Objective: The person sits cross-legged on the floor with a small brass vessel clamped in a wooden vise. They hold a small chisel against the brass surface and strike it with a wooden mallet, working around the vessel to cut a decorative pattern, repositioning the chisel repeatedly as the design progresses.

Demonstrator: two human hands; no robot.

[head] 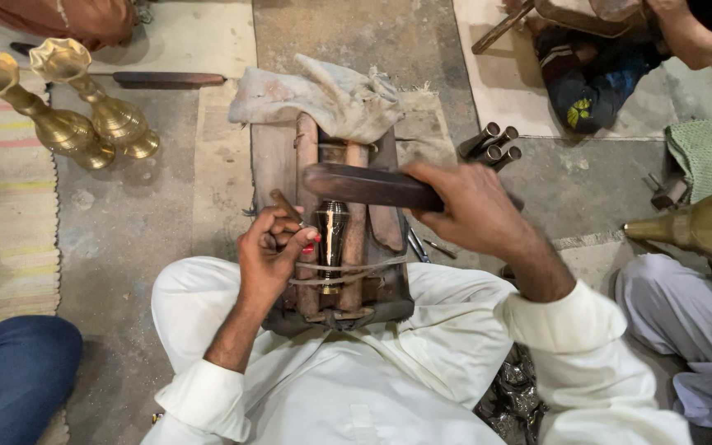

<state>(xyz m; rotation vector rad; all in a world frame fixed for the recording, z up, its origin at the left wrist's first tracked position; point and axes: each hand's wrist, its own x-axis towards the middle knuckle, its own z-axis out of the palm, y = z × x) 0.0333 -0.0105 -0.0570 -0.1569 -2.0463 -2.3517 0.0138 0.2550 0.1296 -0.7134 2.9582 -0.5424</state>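
Item: small dark waisted brass vase piece (331, 239) strapped on wooden lap block (274, 161) | left hand (269, 251) pinches thin tool against it | right hand (471, 206) grips dark wooden mallet (368, 185) | risk: glancing blow likely strikes fingers, dents brass.

A small dark metal vase-shaped piece (331, 235) with a brassy sheen lies near the frame's centre, lengthwise on a wooden block, bound down by pale cords across its lower end. A thin punch (287, 206) slants toward it from the left, tip close to its side. Just above, a dark wooden mallet (370, 186) lies crosswise, level, reaching from centre toward the right.
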